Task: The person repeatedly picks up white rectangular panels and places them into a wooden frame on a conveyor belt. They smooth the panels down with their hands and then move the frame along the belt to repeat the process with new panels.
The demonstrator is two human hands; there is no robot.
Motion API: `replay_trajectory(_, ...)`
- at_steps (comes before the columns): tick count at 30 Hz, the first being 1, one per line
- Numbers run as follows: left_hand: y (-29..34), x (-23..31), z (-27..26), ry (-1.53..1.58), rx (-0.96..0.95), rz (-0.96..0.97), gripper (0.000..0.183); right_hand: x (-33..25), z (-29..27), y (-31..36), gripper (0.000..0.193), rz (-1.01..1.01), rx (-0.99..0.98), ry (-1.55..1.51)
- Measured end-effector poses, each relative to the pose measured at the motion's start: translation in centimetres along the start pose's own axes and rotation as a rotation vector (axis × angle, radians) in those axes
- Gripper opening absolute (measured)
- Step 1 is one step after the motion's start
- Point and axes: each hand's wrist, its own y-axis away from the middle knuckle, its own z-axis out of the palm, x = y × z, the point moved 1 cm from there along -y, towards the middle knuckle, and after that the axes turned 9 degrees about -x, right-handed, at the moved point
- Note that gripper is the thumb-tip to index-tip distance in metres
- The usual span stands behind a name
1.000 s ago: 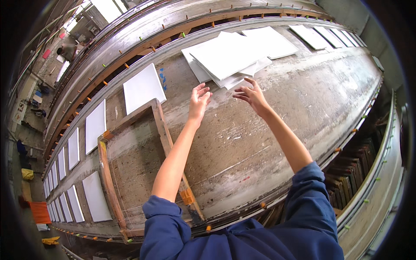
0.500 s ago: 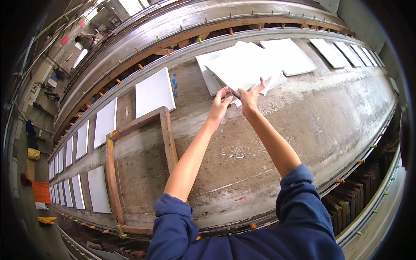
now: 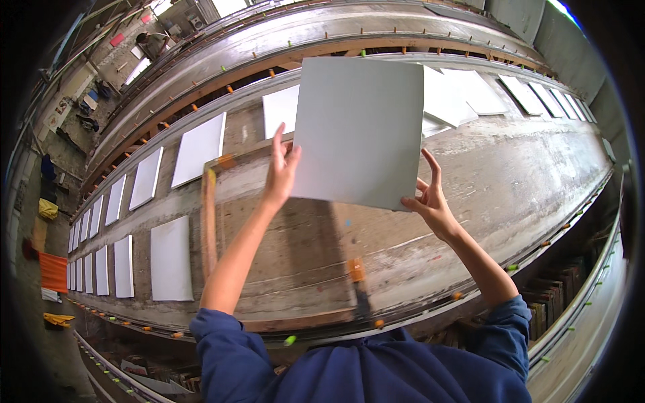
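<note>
A stack of blank white sheets (image 3: 359, 134) is held up above the long table, tilted to face me and looking grey in shade. My left hand (image 3: 283, 168) grips its lower left edge, thumb on the near face and fingers at the side. At the lower right corner my right hand (image 3: 432, 201) pinches it, thumb in front and the index finger raised along the edge. Under the sheets, partly covered by them, a wooden screen frame (image 3: 209, 221) lies on the table. More loose white sheets (image 3: 440, 97) lie overlapping behind the held ones.
The long worn table (image 3: 510, 161) carries rows of white sheets, such as one at the left (image 3: 172, 258). Pegs in orange and green line its rails. A second long table (image 3: 269, 40) runs behind. Far off at upper left a person (image 3: 153, 46) bends over.
Both hands have lifted the white sheets off the overlapping pile, brought them left and tilted them up. The hands have spread from close together to opposite sides, and the view has shifted.
</note>
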Motion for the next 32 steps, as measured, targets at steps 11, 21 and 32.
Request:
replay_trajectory(11,17.9,-5.3,-17.0,-0.253,-0.166,-0.068,0.043,4.8,18.8,-6.1,0.064,0.118,0.190,0.108)
replay_trajectory(21,25.3,-10.7,-19.1,-0.866,-0.093,-0.088,0.032,13.5,22.2,-3.6,0.068,0.248,0.142,0.162)
replay_trajectory(32,25.7,-10.8,-18.1,-0.860,-0.138,-0.189,0.038,15.1,23.5,-3.6,0.069,0.246,0.166,0.110)
